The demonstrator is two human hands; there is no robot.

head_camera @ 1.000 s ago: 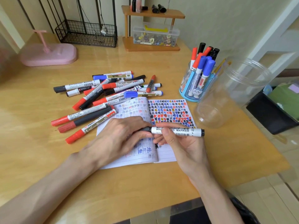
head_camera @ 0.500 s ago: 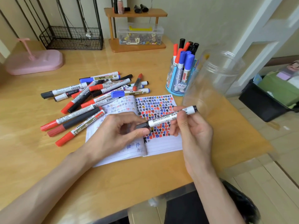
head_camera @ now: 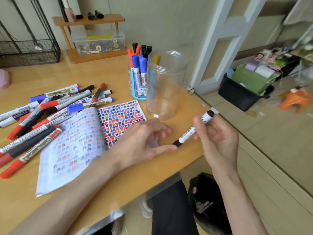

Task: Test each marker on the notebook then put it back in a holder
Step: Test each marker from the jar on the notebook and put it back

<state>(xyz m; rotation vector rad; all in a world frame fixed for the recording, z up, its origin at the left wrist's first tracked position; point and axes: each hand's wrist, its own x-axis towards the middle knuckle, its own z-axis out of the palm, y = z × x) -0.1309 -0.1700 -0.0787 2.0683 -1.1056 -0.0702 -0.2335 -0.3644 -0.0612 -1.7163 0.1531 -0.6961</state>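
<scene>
Over the table (head_camera: 160,170) edge, tilted white marker (head_camera: 187,135), black cap, right hand (head_camera: 218,135) grip pinching it, left hand (head_camera: 144,141) loose, empty

A light wooden desk (head_camera: 84,192) runs to a pale wall (head_camera: 169,22) on the far side. A white door frame (head_camera: 216,48) and pale floor (head_camera: 279,141) lie right.

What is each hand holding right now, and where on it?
Right hand pinches the black marker on its upper barrel. Left hand grips nothing; thumb tip at the capped end.
</scene>
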